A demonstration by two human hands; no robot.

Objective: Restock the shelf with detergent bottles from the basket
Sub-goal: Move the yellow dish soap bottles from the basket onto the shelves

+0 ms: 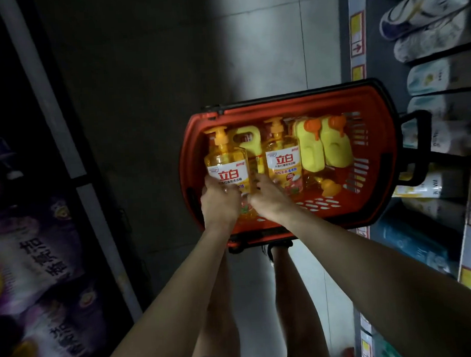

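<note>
Red plastic basket (291, 224) on the aisle floor, stocked with yellow detergent bottles. Both hands, left hand (219, 202) and right hand (268, 198), wrapped around the leftmost pump bottle (228, 167) inside the basket. Shelves (358, 49) alongside, at right.

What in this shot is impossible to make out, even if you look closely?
All in the head view:
- Base of the held pump bottle: covered by the left hand and right hand.
- Small print on the second pump bottle: too small to read.
- Bottle at the bottom of the basket: only partly visible under the yellow jugs.
- Dark bags on the left: too dim and cut off by the edge.
</note>
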